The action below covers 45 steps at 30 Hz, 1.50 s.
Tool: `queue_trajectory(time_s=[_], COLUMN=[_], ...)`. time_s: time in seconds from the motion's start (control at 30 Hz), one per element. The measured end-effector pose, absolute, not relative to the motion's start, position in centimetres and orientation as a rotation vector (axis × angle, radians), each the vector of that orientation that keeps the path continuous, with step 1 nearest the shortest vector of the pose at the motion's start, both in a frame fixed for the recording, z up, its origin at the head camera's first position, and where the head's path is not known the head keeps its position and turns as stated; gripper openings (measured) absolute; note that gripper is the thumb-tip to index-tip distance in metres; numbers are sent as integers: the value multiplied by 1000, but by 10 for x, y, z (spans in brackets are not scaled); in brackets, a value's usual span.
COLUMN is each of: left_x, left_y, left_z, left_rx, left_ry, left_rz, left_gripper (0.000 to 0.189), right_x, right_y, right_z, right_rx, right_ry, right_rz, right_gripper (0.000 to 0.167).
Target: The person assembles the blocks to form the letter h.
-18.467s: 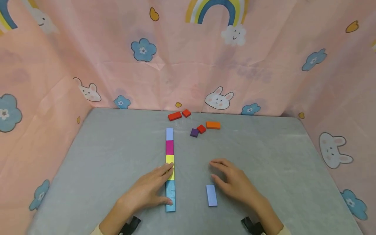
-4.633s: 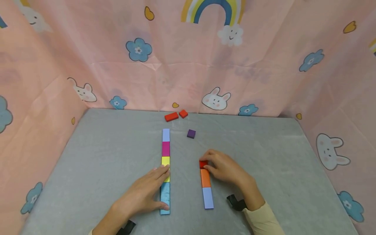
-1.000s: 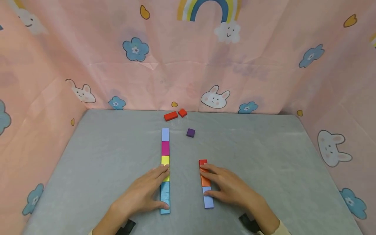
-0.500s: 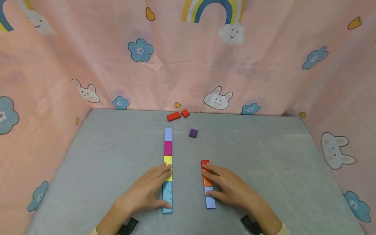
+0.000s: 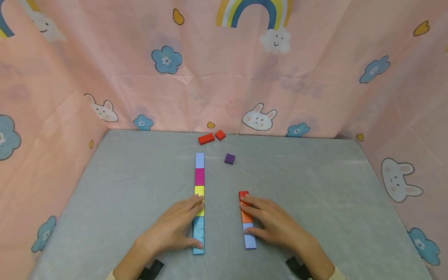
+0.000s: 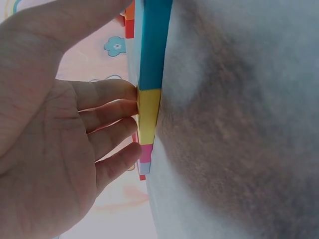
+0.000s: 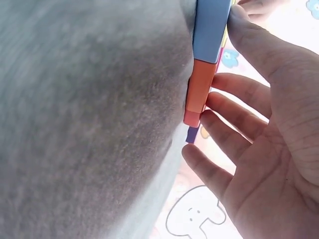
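My left hand [image 5: 171, 227] lies along a straight row of flat blocks, fingertips on the yellow block [image 5: 199, 190] and thumb on the teal-blue block [image 5: 198, 229]. A magenta block [image 5: 199, 177] and a lavender block [image 5: 200, 160] continue that row away from me. To the right, a shorter row holds a small red block [image 5: 242, 194], an orange block [image 5: 247, 218] and a lavender block [image 5: 250, 242], end to end. My right hand [image 5: 280, 225] rests its fingertips on the red and orange blocks, its thumb on the lavender one. Both hands' fingers are extended and relaxed.
A small purple block [image 5: 229, 159] lies beyond the two rows. Near the back edge are a longer red block [image 5: 206, 139] and a small red block [image 5: 220, 135]. Pink patterned cloth [image 5: 210, 89] surrounds the grey tabletop [image 5: 315, 175] at back and sides.
The orange block and a small red block have come from the back into the right row. My right hand has released the red block and lies along the row; my left hand has stayed.
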State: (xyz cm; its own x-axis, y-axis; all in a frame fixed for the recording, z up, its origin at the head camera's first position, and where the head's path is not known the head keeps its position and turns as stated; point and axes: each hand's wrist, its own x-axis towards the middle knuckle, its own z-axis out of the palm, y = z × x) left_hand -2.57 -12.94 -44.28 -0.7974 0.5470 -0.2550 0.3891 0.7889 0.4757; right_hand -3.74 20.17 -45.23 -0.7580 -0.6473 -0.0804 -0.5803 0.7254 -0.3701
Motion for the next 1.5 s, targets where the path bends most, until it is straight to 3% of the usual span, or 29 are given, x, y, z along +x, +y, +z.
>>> queue_trajectory(time_s=[0.47,0.87,1.1,1.5], left_x=[-25,-36,-59,-99], left_y=[-124,-119,-128,-121], left_z=[-435,-426,-422,-417], left_rx=[741,831,830,821], left_ry=[2621,2605,2567,2792], left_rz=[527,691,711,887], left_gripper=[109,78,71,42], right_x=[-36,-34,-37,-37], right_y=[201,208,201,200], right_z=[-452,-449,-450,-449], right_rx=[-983,-954,-934,-860], right_ry=[2748,2727,2692,2677], right_rz=[-479,-496,-543,-562], right_gripper=[75,76,80,80])
